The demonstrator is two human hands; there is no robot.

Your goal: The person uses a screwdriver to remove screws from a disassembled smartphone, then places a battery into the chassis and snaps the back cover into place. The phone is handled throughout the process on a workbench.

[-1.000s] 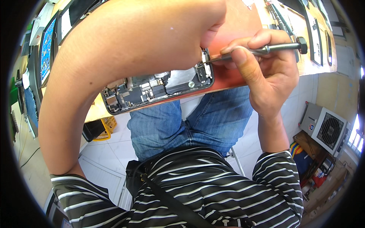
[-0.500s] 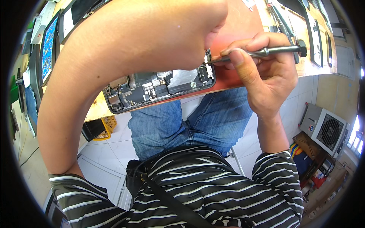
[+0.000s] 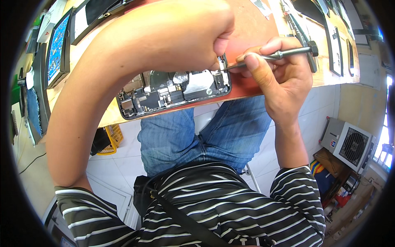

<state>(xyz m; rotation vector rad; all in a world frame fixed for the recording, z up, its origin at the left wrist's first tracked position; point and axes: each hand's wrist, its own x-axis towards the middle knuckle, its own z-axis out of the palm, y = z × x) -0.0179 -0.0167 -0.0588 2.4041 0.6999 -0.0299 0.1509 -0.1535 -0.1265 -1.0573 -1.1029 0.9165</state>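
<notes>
An opened smartphone [image 3: 197, 85] lies on the reddish work mat, its battery, boards and connectors exposed. My right hand [image 3: 288, 84] grips a slim dark precision screwdriver [image 3: 293, 52] between thumb and fingers, its shaft slanting down to the left. The tip reaches the right end of the phone; whether it touches a part is too small to tell. Across the phone's far edge comes my left hand [image 3: 207, 35], fingers curled together, fingertips down at that same end. Whatever those fingers hold, if anything, is hidden. My left forearm covers part of the phone's far side.
The reddish mat [image 3: 249, 35] lies on a wooden table. A framed blue panel [image 3: 57, 49] stands at the left. Long thin tools [image 3: 297, 31] lie at the far right. Below the table edge are a yellow basket [image 3: 115, 138] and, further right, an air cooler [image 3: 349, 142].
The view has shifted slightly. My left hand is lifted a little, showing more of the phone's right end. The screwdriver tip stays by that end.
</notes>
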